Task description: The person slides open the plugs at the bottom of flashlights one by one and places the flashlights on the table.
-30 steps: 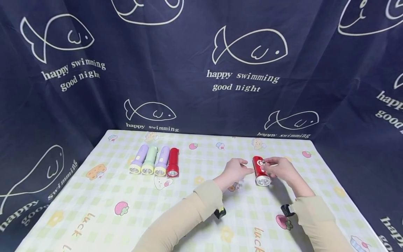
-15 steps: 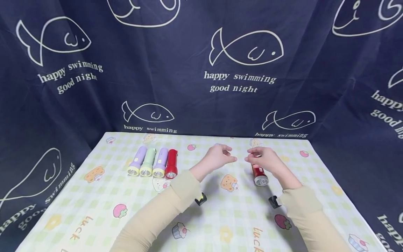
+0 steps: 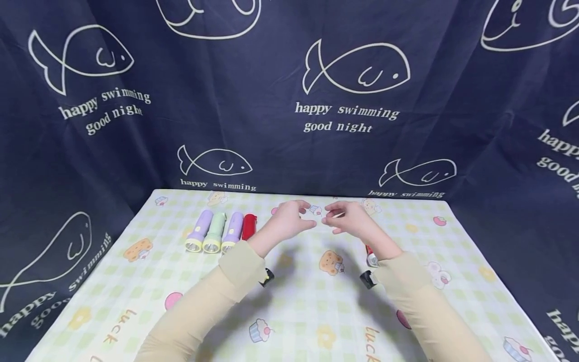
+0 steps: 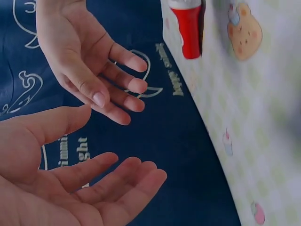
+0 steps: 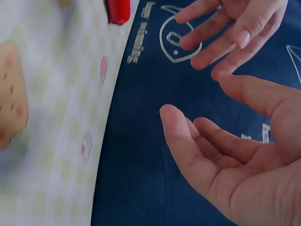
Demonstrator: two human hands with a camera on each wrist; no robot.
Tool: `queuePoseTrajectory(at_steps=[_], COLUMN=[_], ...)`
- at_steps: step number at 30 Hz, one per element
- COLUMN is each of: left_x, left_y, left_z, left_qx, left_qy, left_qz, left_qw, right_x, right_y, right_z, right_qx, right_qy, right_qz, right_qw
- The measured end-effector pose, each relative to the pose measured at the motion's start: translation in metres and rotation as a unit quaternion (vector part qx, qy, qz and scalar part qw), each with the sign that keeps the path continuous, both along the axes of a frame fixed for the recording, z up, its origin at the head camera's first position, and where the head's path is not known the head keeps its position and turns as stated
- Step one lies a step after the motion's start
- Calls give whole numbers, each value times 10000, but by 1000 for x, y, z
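My left hand (image 3: 289, 219) hovers over the far middle of the table, fingers loosely bent and holding nothing. Facing it across a small gap is my right hand (image 3: 350, 218), likewise with nothing between thumb and fingers. Under the right forearm lies a red flashlight with a silver head (image 3: 372, 257), mostly hidden in the head view; its red body (image 4: 189, 33) shows in the left wrist view. Beyond the left hand, another red flashlight (image 3: 249, 226) ends a side-by-side row, its head covered by the left arm.
The row also holds a purple flashlight (image 3: 201, 229), a pale green flashlight (image 3: 215, 231) and a second purple flashlight (image 3: 233, 229), lenses toward me. A checked, printed cloth covers the table (image 3: 312, 311). A dark blue fish-print curtain (image 3: 280, 100) hangs behind and at both sides.
Both hands have left the red flashlight with the silver head, rising and moving left toward the table's far middle. That flashlight stays where it lay.
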State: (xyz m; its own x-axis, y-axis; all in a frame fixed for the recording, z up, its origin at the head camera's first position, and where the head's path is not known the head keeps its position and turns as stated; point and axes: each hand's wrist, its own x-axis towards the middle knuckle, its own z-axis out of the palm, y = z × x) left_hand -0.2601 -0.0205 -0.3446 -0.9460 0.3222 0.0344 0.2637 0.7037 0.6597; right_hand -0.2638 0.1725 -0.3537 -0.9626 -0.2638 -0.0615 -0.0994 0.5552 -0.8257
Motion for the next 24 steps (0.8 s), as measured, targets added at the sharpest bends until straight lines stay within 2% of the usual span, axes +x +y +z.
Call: queuePoseTrajectory(at_steps=[6,12,24], left_x=[3,4,-3], left_y=[-22,-45,-89], left_z=[-1,-5,-28], left_qx=[-141,-106,-226], left_qy=[231,300,262], left_qz=[112,340,858], left_qw=[9996,9989,9957], right_x=[-1,-4,-5], right_y=[-27,-48,-84], right_z=[-3,-12,-26], right_qx=[-253,-502,-1048], right_qy=[-25,5,-85], right_qz=[72,130,-120], right_qw=[9997,9987,9944])
